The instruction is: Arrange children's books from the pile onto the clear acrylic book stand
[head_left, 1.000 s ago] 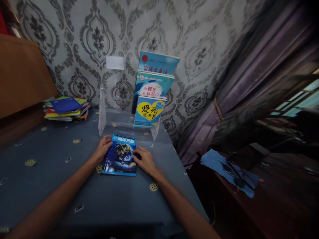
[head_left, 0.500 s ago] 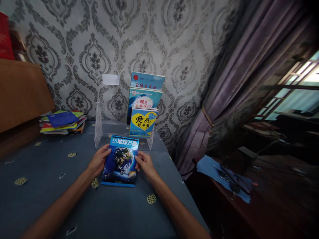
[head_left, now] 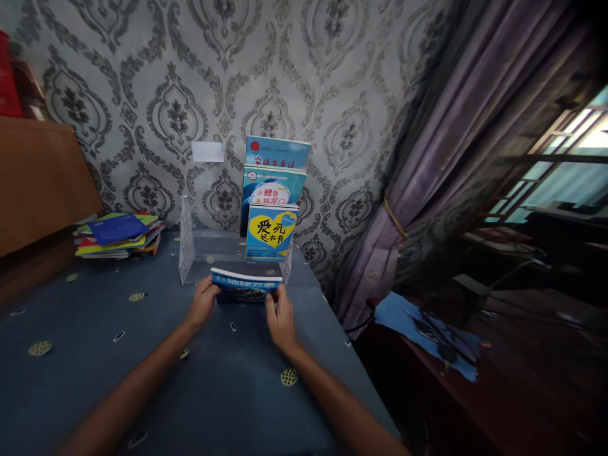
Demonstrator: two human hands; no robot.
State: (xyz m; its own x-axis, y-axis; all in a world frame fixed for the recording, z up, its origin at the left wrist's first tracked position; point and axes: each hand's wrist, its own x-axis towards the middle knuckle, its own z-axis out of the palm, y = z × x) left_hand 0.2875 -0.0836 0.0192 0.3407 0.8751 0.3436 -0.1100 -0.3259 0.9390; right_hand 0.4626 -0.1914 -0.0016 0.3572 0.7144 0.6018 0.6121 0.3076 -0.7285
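Observation:
Between my two hands is a blue book (head_left: pixel 247 286) with white lettering, tilted so its top edge faces me and its cover looks foreshortened. My left hand (head_left: pixel 203 303) grips its left edge, and my right hand (head_left: pixel 281 315) grips the right edge; both are closed on it. Just behind the book stands a clear acrylic rack (head_left: pixel 187 247) with stepped tiers. On the rack's right side, a blue book with a yellow heart (head_left: pixel 272 233) is in front, a teal book (head_left: pixel 275 183) behind it, and a light-blue book (head_left: pixel 279 151) at the back.
A pile of books and booklets (head_left: pixel 118 234) lies at the left on the blue patterned tablecloth (head_left: pixel 95 380). A wooden cabinet (head_left: pixel 42 177) stands at far left. Patterned wallpaper backs the table; a tied purple curtain (head_left: pixel 380 240) and a blue cloth with tools (head_left: pixel 403 323) are at the right.
Both hands have moved the blue book up and slightly right toward the rack. Its cover, facing me before, is now tipped so the top edge shows.

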